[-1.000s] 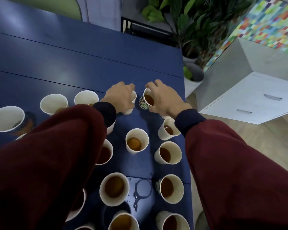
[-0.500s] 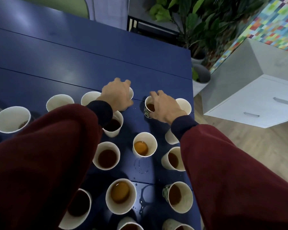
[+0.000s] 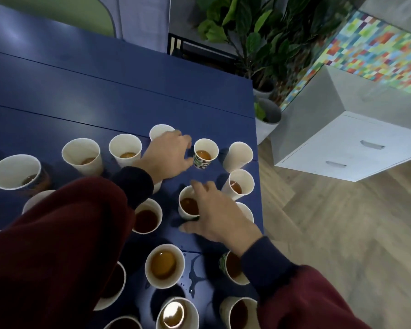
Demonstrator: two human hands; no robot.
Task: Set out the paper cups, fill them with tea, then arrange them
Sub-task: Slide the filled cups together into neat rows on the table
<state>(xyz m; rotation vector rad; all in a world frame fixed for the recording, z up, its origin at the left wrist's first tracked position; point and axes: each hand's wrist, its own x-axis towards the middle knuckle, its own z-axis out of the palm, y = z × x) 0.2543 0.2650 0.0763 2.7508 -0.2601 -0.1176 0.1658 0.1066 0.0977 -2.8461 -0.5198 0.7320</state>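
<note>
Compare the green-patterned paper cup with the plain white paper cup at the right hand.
The green-patterned paper cup has a printed wall; the plain white paper cup is unprinted. The patterned one stands farther away; the plain one sits between the right hand's thumb and fingers. Both are upright and hold tea.

Over a dozen white paper cups (image 3: 148, 267) stand upright in loose rows across the near right part of a blue table (image 3: 105, 91), most holding brown tea (image 3: 163, 264) at differing levels. In the far row, a green-patterned cup (image 3: 201, 162) stands between a plain cup (image 3: 235, 160) at the table's right edge and a partly hidden cup (image 3: 158, 131) to its left.
</note>
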